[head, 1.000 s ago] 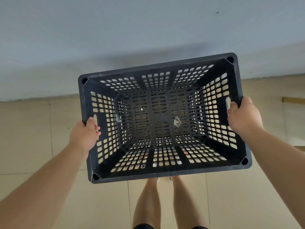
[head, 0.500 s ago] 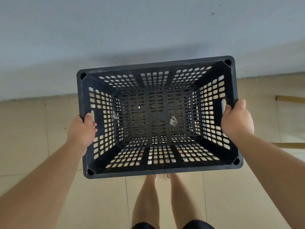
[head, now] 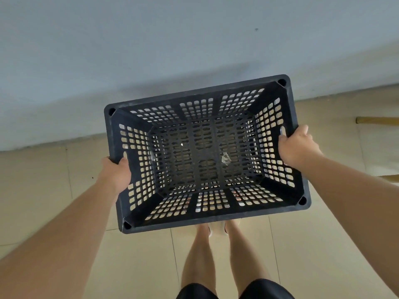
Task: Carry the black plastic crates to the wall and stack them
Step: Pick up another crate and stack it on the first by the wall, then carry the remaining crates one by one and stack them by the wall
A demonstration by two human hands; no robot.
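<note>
now, head view: the black plastic crate (head: 196, 94) hangs between both hands, open side up, ahead of the person's legs (head: 198, 255) and above the tiled floor (head: 43, 190); its long axis runs left to right, roughly along the wall (head: 151, 50), with the right end skewed a little nearer it; the left hand (head: 116, 171) clasps the left short end at its handle slot; the right hand (head: 295, 147) clasps the opposite end likewise; the wall lies straight ahead, just past the far long side; inside, only a small clear scrap (head: 225, 158) lies on the perforated bottom; no second crate shows to stack on.
</note>
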